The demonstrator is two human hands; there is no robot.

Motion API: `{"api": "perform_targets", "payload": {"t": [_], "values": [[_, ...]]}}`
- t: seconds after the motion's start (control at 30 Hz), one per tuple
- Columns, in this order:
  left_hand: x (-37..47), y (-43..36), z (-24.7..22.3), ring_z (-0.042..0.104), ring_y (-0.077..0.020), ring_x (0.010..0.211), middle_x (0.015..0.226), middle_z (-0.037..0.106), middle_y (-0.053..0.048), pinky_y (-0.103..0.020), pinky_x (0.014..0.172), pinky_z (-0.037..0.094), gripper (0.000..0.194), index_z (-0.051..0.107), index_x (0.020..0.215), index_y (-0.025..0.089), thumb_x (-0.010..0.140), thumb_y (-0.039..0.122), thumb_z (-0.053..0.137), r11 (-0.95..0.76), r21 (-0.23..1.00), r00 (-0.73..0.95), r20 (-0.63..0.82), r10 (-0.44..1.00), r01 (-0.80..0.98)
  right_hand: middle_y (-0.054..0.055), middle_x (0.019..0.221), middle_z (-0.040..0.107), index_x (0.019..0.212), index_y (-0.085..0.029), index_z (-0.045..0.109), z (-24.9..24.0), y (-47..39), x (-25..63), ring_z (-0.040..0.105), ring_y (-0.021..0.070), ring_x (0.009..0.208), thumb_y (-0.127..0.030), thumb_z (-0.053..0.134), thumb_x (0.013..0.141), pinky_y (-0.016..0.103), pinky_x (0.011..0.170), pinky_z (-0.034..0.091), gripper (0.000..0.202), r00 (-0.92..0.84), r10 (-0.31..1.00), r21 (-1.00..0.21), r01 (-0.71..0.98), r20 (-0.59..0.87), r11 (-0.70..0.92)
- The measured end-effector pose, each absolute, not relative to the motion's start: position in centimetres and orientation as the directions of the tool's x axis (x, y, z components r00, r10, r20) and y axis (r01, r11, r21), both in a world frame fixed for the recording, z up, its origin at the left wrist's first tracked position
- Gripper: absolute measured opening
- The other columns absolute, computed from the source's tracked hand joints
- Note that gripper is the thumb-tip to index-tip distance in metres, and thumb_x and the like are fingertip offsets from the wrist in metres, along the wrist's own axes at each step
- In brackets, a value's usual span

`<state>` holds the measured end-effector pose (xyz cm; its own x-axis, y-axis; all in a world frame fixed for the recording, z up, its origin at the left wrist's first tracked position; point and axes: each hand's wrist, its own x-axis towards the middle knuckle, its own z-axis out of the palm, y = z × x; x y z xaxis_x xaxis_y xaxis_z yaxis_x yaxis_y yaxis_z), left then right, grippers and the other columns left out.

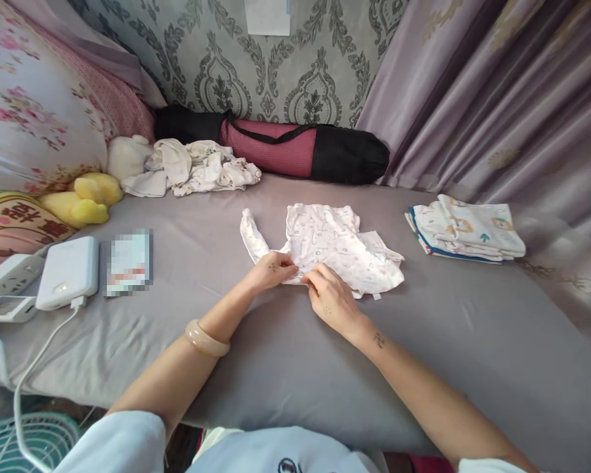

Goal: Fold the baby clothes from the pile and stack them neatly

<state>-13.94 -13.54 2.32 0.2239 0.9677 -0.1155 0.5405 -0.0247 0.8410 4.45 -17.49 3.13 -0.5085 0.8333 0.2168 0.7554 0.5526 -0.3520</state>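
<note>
A small white baby shirt (325, 236) with a faint pink print lies spread on the grey bed sheet. One sleeve points up and left; the other side is bunched toward the right. My left hand (273, 269), a pale bangle on its wrist, pinches the shirt's near edge at the left. Close beside it, my right hand (332, 299) pinches the same edge with thumb and fingers, the hand lying partly over the cloth. A small gap separates the two hands. The fabric between the fingertips is mostly hidden.
Folded printed cloths (467, 230) are stacked at the right. Crumpled clothes (197, 167) lie at the back left before a black and pink mat bag (270, 148). A white power bank (69, 272), a power strip (10, 279), cables and yellow plush toys (86, 197) occupy the left.
</note>
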Motion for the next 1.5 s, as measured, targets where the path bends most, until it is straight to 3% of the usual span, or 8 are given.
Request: {"api": "perform_targets", "payload": {"t": [0.2, 0.37, 0.57, 0.7, 0.8, 0.9, 1.13, 1.5], "values": [[-14.5, -13.7, 1.7, 0.038, -0.0091, 0.055, 0.057, 0.046, 0.003, -0.022, 0.05, 0.028, 0.03, 0.063, 0.069, 0.012, 0.075, 0.041, 0.056, -0.011, 0.926, 0.277, -0.101, 0.956, 0.376, 0.007, 0.091, 0.059, 0.087, -0.02, 0.065, 3.4, -17.6, 2.7, 0.058, 0.0195, 0.084, -0.02, 0.047, 0.092, 0.029, 0.069, 0.04, 0.019, -0.383, 0.904, -0.309, 0.85, 0.191, 0.426], [-14.6, -13.8, 1.6, 0.042, -0.0095, 0.057, 0.06, 0.049, 0.002, -0.021, 0.051, 0.031, 0.031, 0.061, 0.072, 0.013, 0.075, 0.044, 0.06, 0.103, 0.966, 0.281, -0.169, 0.945, 0.236, 0.006, 0.097, 0.063, 0.089, -0.021, 0.064, 2.6, -17.7, 1.4, 0.061, 0.0195, 0.082, -0.031, 0.053, 0.091, 0.029, 0.064, 0.039, 0.016, -0.256, 0.958, -0.377, 0.881, 0.126, 0.285], [-14.7, -13.9, 2.0, 0.045, -0.0097, 0.058, 0.061, 0.052, 0.002, -0.022, 0.054, 0.032, 0.033, 0.06, 0.072, 0.015, 0.071, 0.047, 0.068, 0.218, 0.964, 0.29, -0.254, 0.923, 0.149, 0.006, 0.091, 0.066, 0.08, -0.02, 0.062, 1.5, -17.1, 1.4, 0.064, 0.02, 0.082, -0.024, 0.058, 0.085, 0.029, 0.065, 0.042, 0.007, -0.222, 0.969, -0.484, 0.84, 0.103, 0.244], [-15.0, -14.0, 2.0, 0.049, -0.0104, 0.062, 0.066, 0.056, 0.001, -0.023, 0.056, 0.032, 0.032, 0.062, 0.075, 0.015, 0.07, 0.045, 0.072, 0.216, 0.969, 0.333, -0.243, 0.911, 0.117, 0.003, 0.071, 0.067, 0.068, -0.02, 0.06, 2.0, -16.5, 1.7, 0.065, 0.0179, 0.069, -0.025, 0.059, 0.081, 0.028, 0.066, 0.047, 0.014, -0.152, 0.987, -0.676, 0.721, 0.056, 0.15], [-14.8, -14.2, 2.0, 0.047, -0.0098, 0.061, 0.066, 0.055, 0.001, -0.023, 0.055, 0.031, 0.032, 0.063, 0.076, 0.014, 0.07, 0.044, 0.073, 0.178, 0.973, 0.318, -0.217, 0.923, 0.145, 0.0, 0.058, 0.063, 0.067, -0.02, 0.06, 2.1, -16.0, 1.9, 0.061, 0.0154, 0.05, -0.032, 0.058, 0.079, 0.025, 0.048, 0.045, 0.017, -0.103, 0.981, -0.848, 0.523, -0.163, -0.086], [-14.5, -14.4, 2.0, 0.042, -0.0082, 0.056, 0.061, 0.05, 0.003, -0.022, 0.052, 0.027, 0.033, 0.062, 0.075, 0.013, 0.072, 0.045, 0.071, 0.13, 0.973, 0.291, -0.182, 0.939, 0.19, -0.001, 0.058, 0.062, 0.07, -0.019, 0.059, 1.6, -15.7, 1.9, 0.061, 0.0146, 0.047, -0.031, 0.06, 0.074, 0.022, 0.038, 0.042, 0.012, -0.08, 0.948, -0.911, 0.315, -0.307, -0.268], [-14.6, -14.3, 1.5, 0.045, -0.0087, 0.059, 0.065, 0.052, 0.002, -0.021, 0.055, 0.031, 0.034, 0.06, 0.077, 0.013, 0.07, 0.043, 0.072, 0.114, 0.983, 0.324, -0.156, 0.933, 0.144, -0.001, 0.06, 0.063, 0.078, -0.018, 0.062, 0.4, -15.8, 1.6, 0.061, 0.0139, 0.05, -0.027, 0.063, 0.07, 0.023, 0.044, 0.05, 0.012, -0.074, 0.971, -0.952, 0.229, -0.227, -0.205], [-14.3, -14.4, 2.5, 0.041, -0.0082, 0.058, 0.063, 0.049, 0.004, -0.021, 0.054, 0.028, 0.022, 0.059, 0.076, 0.014, 0.069, 0.033, 0.067, 0.116, 0.98, 0.291, -0.16, 0.943, 0.164, -0.003, 0.058, 0.058, 0.073, -0.019, 0.056, 1.3, -16.0, 1.3, 0.055, 0.0114, 0.045, -0.029, 0.066, 0.066, 0.022, 0.041, 0.041, 0.016, 0.015, 0.985, -0.976, 0.134, -0.172, -0.172]]}}
